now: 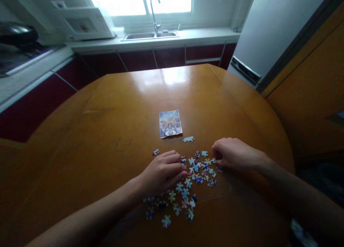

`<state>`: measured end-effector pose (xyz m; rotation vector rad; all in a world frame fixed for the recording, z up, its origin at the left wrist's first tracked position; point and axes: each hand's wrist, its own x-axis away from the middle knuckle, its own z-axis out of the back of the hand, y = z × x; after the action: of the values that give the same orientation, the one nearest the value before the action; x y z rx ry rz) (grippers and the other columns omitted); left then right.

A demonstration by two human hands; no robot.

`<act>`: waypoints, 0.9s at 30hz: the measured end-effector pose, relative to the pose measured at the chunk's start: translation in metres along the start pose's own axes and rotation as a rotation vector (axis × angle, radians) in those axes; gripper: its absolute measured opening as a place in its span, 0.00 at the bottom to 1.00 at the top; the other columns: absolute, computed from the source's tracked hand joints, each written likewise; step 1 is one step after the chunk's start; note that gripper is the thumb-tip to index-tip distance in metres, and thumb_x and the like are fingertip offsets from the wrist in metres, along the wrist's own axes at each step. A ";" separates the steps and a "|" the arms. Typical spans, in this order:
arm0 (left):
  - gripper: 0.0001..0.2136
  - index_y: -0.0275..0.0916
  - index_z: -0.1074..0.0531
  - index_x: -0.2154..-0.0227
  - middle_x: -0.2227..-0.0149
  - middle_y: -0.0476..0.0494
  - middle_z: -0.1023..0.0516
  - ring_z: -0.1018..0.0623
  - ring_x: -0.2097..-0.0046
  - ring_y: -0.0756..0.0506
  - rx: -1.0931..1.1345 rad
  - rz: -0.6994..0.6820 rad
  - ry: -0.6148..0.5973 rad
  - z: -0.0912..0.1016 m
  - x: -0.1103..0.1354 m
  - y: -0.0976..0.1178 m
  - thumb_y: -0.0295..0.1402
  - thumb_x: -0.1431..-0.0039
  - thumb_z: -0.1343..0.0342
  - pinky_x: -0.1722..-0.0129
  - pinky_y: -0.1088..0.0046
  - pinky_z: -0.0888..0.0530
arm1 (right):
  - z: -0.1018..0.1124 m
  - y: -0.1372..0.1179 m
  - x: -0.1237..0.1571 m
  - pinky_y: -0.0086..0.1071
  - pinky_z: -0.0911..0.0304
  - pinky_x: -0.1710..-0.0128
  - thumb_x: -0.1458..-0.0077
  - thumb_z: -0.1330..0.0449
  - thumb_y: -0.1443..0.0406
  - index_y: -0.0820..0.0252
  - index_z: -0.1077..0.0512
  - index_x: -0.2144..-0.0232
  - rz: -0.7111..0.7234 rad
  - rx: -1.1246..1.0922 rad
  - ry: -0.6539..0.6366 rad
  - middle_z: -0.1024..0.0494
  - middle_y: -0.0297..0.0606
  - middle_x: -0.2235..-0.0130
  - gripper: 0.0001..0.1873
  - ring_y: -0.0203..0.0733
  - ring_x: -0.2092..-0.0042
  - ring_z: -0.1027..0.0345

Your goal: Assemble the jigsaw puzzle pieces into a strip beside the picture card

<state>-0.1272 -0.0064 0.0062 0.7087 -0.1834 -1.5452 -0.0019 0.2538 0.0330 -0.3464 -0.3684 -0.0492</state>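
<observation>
Several small jigsaw pieces lie scattered on a round wooden table. My left hand rests knuckles up at the left edge of the pile, its fingers curled together and their tips touching pieces. My right hand lies at the right edge of the pile, fingers curled under against the pieces. What either hand holds is hidden. A small printed picture card lies flat beyond the pile. Two joined light-blue pieces sit just below the card.
A kitchen counter with a sink and tap runs along the far wall under a bright window. A microwave stands at the left. A grey fridge stands at the right, beside orange cabinet panels.
</observation>
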 end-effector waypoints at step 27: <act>0.05 0.41 0.24 0.58 0.61 0.45 0.21 0.27 0.58 0.45 -0.069 0.139 0.248 0.000 -0.004 -0.005 0.31 0.37 0.40 0.59 0.68 0.27 | -0.013 -0.011 -0.041 0.29 0.41 0.73 0.48 0.36 0.67 0.61 0.27 0.71 0.151 -0.801 0.085 0.28 0.33 0.74 0.04 0.35 0.72 0.37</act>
<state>-0.1312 -0.0021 0.0044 0.8091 0.0060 -1.3124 -0.0366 0.2381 0.0102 -1.1589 -0.2231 -0.0623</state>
